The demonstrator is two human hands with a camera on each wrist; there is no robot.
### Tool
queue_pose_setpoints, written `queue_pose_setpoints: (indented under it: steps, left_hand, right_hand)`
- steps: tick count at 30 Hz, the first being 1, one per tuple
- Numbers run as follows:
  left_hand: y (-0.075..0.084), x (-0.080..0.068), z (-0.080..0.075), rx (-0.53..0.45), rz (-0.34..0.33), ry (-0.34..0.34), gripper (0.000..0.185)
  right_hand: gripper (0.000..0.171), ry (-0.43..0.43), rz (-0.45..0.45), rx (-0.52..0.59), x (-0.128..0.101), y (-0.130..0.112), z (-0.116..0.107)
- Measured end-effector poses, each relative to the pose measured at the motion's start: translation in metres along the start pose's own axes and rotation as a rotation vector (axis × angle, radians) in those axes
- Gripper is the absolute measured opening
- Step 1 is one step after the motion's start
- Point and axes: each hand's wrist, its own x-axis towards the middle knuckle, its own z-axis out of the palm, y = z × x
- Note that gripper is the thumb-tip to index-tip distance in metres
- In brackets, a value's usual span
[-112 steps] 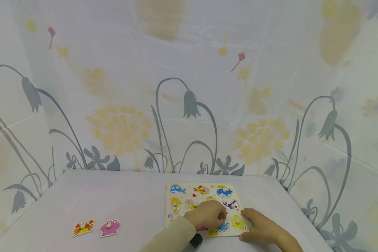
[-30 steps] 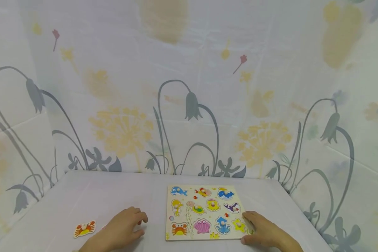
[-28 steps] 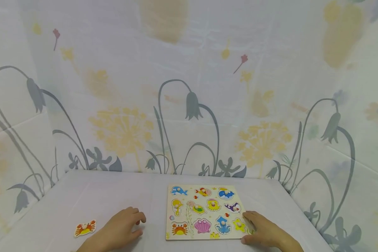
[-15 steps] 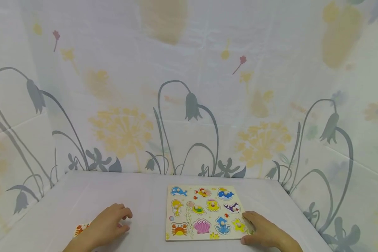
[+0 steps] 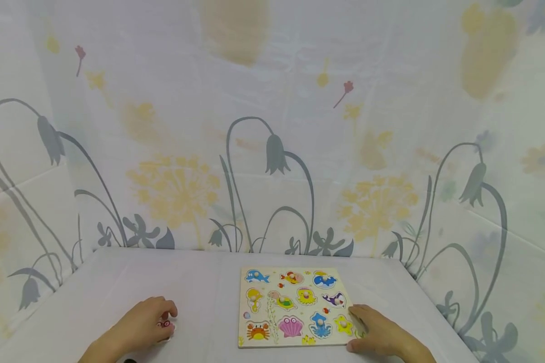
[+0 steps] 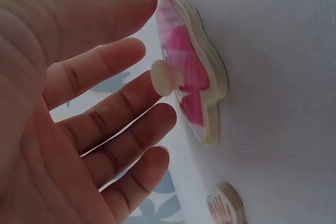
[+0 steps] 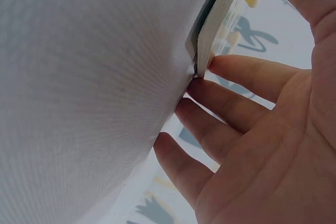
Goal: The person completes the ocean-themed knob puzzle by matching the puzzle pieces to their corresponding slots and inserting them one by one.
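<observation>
The pink shell-shaped wooden puzzle piece (image 6: 191,85) showed a pale raw-wood edge, a glossy printed face and a smooth cream peg. The flat wooden puzzle board (image 5: 294,305) looked matt, its edge unpainted. The table (image 5: 200,287) wore a white, finely woven matt cloth; the flowered backdrop cloth (image 5: 272,126) had a slight sheen.

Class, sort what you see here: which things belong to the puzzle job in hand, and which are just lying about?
In hand:
left hand
pink shell piece
puzzle board
right hand

Lying about:
second loose piece
white tablecloth
flowered curtain
</observation>
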Motion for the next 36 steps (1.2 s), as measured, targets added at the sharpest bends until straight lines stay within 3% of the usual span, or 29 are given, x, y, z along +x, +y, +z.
queue_pose_setpoints:
  steps: [9, 21, 36]
  left_hand:
    - [-0.007, -0.002, -0.003, -0.046, 0.012, -0.009, 0.018]
    - [-0.007, -0.005, -0.013, -0.124, -0.11, -0.108, 0.015]
    - [-0.008, -0.006, -0.016, -0.152, -0.152, -0.156, 0.015]
  right_hand:
    - [0.093, -0.003, -0.02, 0.008, -0.001, -0.001, -0.003]
    - [0.092, -0.007, -0.025, 0.003, 0.0, -0.001, -0.002]
    - [0.093, -0.014, 0.01, -0.012, -0.001, -0.002, -0.002]
